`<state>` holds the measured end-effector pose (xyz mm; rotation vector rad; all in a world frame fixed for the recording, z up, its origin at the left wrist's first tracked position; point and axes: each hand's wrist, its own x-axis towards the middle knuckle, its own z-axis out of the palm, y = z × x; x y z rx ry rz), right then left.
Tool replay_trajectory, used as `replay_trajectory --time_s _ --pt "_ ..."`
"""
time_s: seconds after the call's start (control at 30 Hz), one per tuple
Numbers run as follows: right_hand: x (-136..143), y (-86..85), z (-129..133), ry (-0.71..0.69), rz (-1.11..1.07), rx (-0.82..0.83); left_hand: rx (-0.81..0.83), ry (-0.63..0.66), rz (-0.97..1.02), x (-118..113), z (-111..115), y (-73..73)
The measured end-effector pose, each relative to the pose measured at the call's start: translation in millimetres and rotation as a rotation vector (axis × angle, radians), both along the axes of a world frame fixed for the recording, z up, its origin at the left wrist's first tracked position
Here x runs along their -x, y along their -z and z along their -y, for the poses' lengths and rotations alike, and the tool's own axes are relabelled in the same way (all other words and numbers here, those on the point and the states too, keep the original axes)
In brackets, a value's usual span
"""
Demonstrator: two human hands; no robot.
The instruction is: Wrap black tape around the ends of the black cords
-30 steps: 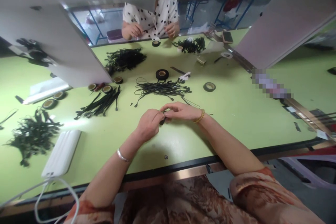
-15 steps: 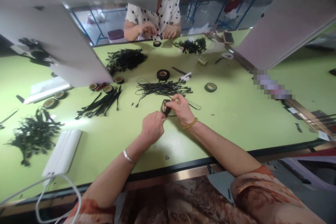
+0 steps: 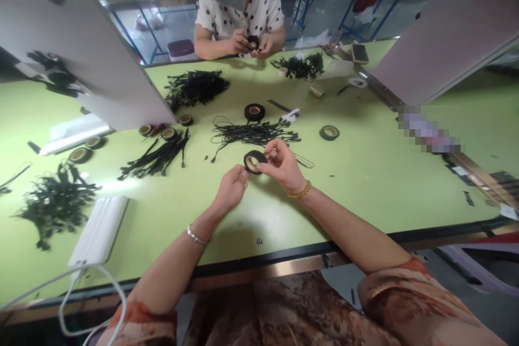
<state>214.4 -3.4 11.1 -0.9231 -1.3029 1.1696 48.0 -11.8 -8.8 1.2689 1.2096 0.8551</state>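
Note:
My right hand [image 3: 285, 169] grips a roll of black tape [image 3: 247, 157] by its right side, thumb at the hole and fingers curled behind. The roll is tilted with its pale core facing me. At the roll's lower left edge, my left hand [image 3: 232, 188] is closed in a pinch; what lies between its fingertips is too small to make out. Just beyond both hands lies a loose bundle of thin black cables [image 3: 253, 134] with small connectors. Behind that bundle rests another black tape roll [image 3: 254, 112], and a further tape roll [image 3: 329, 132] lies to the right.
Dark cable bundles [image 3: 162, 154] and several tape rolls lie left. A white power strip [image 3: 99, 232] sits near the front left edge. Upright panels [image 3: 121, 75] flank the bench. Across it, a person in a dotted top holds a tape roll [image 3: 253, 42].
The roll in my right hand has turned its face towards me. My left hand has shifted slightly left and its grip has changed. The person opposite has picked up a tape roll.

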Motion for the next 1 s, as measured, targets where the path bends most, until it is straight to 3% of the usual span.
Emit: replay_trajectory --time_s 0.13,0.23,0.37,0.53,0.7,0.87,1.0 --pt "-4.3 -1.3 -0.1 -0.044 0.157 -0.173 0.274 -0.054 0.390 2.4 -6.6 -9.7" --pt "-7.0 -3.3 -0.8 -0.083 0.234 -0.251 0.291 -0.077 0.459 5.4 -8.2 -15.9" --pt "-9.5 -5.6 -2.3 -0.161 0.299 -0.217 0.125 -0.067 0.299 8.4 -7.7 -13.9" --pt "-12.7 -4.5 -4.9 -0.172 0.308 -0.091 -0.163 -0.030 -0.160 12.1 -8.9 -3.8" --pt "-15.0 -7.0 -3.3 -0.178 0.441 -0.167 -0.187 0.047 -0.256 12.1 -10.6 1.9" --pt "-17.8 -14.2 -0.8 -0.237 0.631 -0.287 -0.172 0.087 -0.379 14.3 -11.2 -4.6" --pt "-18.5 -15.8 0.0 -0.285 0.767 -0.408 -0.062 0.162 -0.256 19.5 -13.3 -3.8"
